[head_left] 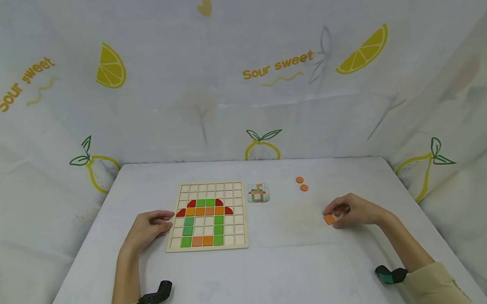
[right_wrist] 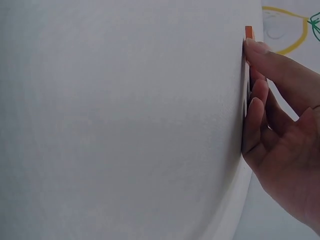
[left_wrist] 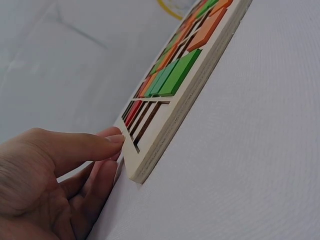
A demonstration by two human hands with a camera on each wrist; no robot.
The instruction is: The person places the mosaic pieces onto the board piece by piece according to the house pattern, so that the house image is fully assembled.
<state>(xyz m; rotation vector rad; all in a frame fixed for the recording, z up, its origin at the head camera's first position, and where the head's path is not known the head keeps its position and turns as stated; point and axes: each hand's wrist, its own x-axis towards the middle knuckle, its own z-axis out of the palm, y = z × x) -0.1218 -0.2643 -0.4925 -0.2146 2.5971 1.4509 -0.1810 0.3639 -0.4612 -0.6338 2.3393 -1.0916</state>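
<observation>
A wooden grid board (head_left: 207, 248) lies on the left half of the table, with red, green and orange tiles set in a mushroom-like pattern. My left hand (head_left: 146, 227) rests at its left edge; in the left wrist view the thumb (left_wrist: 107, 144) touches the rim and the other fingers bend loosely below. On the right, my right hand (head_left: 357, 210) pinches an orange square tile (head_left: 329, 219) between thumb and fingers, at or just above the table. The right wrist view shows only a narrow side of that orange tile (right_wrist: 249, 33) past the thumb tip.
Just right of the board lies a small picture card (head_left: 258, 193) with a similar pattern. Farther right are two orange round pieces, one disc (head_left: 299, 179) behind the other disc (head_left: 304, 188). White cloth printed with lemons (head_left: 262, 151) stands around the table.
</observation>
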